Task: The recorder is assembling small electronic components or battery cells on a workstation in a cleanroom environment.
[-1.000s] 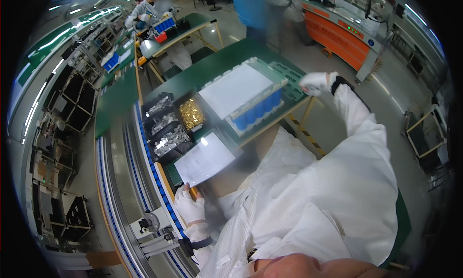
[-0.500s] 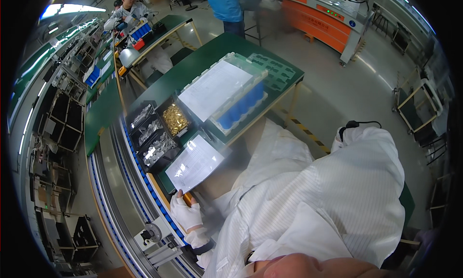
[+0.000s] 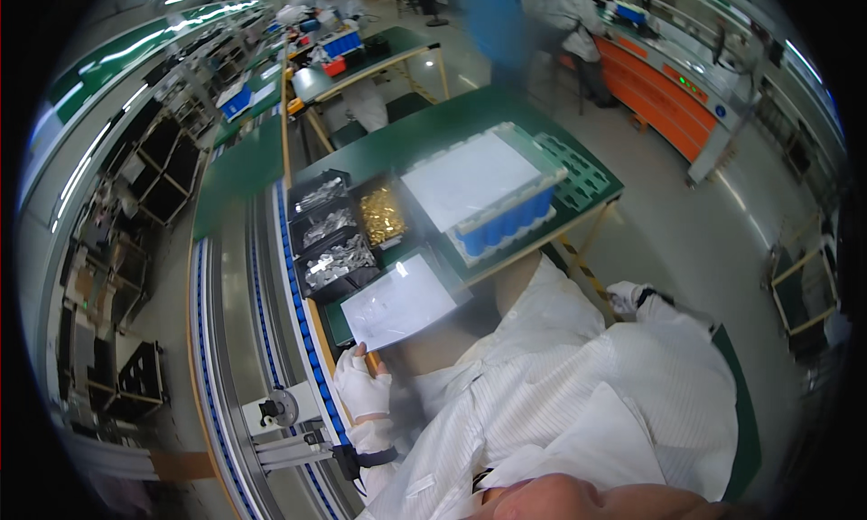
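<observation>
Apparently for easy reading, a white sheet is laid flat at the near edge of the green worktop, where it is left uncovered. Its lower corner is met by the fingertips of the left hand, which is gloved in white with bare fingertips; the fingers are loosely bent and parted from the thumb, and whether the corner is pinched or merely steadied cannot be told. The right hand is kept low beside the body, well apart from the worktop; how far it is opened, or whether anything is held, cannot be made out. Just beyond the sheet, four black bins are grouped, probably so that silver parts and gold parts are kept separate. A blue-sided crate is set alongside, topped by a second sheet, perhaps placed there as a cover.
</observation>
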The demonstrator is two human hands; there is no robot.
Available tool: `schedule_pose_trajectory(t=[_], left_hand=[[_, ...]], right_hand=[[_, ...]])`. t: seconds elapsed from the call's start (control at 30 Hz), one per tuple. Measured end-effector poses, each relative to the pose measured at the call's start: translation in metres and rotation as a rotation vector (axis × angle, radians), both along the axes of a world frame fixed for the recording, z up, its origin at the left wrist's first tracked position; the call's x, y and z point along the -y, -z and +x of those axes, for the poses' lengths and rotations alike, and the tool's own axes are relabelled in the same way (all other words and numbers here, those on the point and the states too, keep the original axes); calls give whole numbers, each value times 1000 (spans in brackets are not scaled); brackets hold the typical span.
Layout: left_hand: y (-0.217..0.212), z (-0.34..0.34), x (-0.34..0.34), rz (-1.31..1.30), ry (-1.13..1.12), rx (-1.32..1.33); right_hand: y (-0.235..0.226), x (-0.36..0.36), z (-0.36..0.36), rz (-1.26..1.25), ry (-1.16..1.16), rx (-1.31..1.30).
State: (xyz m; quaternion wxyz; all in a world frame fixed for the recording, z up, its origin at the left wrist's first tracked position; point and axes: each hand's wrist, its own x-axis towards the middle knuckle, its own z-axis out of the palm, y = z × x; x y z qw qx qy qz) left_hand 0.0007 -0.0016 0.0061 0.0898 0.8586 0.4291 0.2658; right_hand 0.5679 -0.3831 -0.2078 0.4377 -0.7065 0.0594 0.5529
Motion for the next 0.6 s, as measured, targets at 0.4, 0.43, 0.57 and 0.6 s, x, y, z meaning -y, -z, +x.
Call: schedule_pose_trajectory(t=[0.4,0.43,0.57,0.6], left_hand=[[-7,1,9,38,-58,-56],[-11,2,10,21,-53,-70],[6,-3,-2,13,20,75],[-1,-1,3,18,24,-5]], right_hand=[[-53,-130,176,281,858,532],[-54,-139,181,274,822,526],[-96,-103,248,339,419,455],[-69,-124,211,103,446,444]])
